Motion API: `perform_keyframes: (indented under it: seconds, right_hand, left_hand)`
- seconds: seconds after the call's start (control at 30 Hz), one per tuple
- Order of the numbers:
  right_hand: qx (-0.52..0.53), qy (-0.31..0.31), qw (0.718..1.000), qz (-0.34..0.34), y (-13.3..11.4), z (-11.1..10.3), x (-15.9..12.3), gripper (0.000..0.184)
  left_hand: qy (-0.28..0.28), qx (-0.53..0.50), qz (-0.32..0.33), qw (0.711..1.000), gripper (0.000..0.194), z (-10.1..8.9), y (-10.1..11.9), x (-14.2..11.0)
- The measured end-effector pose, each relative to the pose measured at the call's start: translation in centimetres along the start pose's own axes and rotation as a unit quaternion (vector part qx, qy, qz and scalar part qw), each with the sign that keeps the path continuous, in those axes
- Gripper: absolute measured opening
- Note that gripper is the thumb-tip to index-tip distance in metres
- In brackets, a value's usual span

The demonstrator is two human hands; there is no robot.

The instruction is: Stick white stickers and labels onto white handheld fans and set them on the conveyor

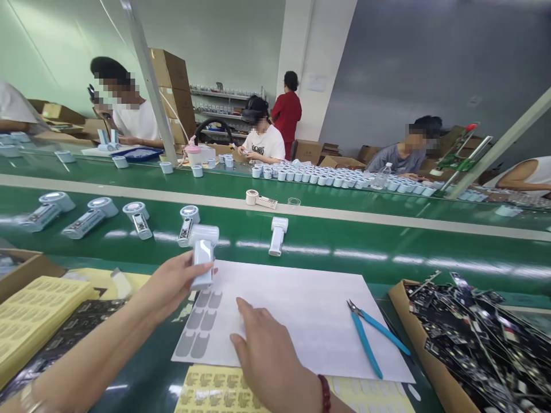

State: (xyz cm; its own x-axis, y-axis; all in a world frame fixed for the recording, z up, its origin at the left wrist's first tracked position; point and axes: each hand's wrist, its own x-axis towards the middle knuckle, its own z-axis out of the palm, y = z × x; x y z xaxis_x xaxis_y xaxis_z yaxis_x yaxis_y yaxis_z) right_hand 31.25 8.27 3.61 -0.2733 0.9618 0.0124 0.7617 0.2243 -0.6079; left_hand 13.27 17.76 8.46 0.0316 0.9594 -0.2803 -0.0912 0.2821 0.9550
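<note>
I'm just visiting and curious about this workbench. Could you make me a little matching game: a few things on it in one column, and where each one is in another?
Things:
1. white handheld device
2. blue-handled cutters
3. box of black circuit boards
4. right hand

Places:
A. far right of the bench
B. resting on the white sheet, holding nothing
C. held in the left hand
D. lying on the sheet's right side

Pairs: 1-C, 2-D, 3-A, 4-B

The left hand (172,284) held a small white fan (202,255) by its handle, just above a big white sheet (310,321). The right hand (267,355) lay flat on the sheet. Blue cutters (372,338) rested near its right edge.
</note>
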Motion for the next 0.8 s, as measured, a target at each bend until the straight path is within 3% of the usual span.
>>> perform_keyframes:
  seconds: [0.1, 0.2, 0.33, 0.47, 0.6, 0.7, 0.8]
  right_hand:
    - [-0.106, 0.006, 0.993, -0.054, -0.6, 2.3, 2.2, 0.062]
    - [-0.168, 0.045, 0.982, -0.079, -0.9, 4.2, 4.9, 0.065]
    - [-0.188, 0.047, 0.978, -0.075, -1.2, 5.8, 7.3, 0.058]
    - [-0.189, 0.056, 0.98, -0.035, -1.3, 6.9, 8.2, 0.033]
    - [-0.176, 0.078, 0.981, -0.009, -1.2, 7.1, 8.6, 0.037]
    - [-0.168, 0.082, 0.982, -0.014, -1.2, 6.7, 8.6, 0.042]
    - [-0.171, 0.08, 0.982, -0.031, -1.3, 6.2, 8.3, 0.049]
  left_hand:
    - [0.014, 0.037, 0.025, 0.999, 0.01, 0.7, 0.4, 5.8]
    - [0.02, 0.088, 0.044, 0.995, 0.025, 2.2, -0.4, 10.4]
    - [0.055, 0.162, 0.091, 0.981, 0.036, 3.4, -1.4, 13.9]
    - [0.174, 0.249, 0.167, 0.938, 0.047, 1.8, -1.1, 15.1]
    - [0.27, 0.318, 0.167, 0.893, 0.054, -1.5, 0.1, 15.3]
    - [0.279, 0.341, 0.11, 0.891, 0.047, -3.4, 0.7, 15.2]
    - [0.251, 0.331, 0.065, 0.907, 0.04, -4.0, 1.0, 14.8]
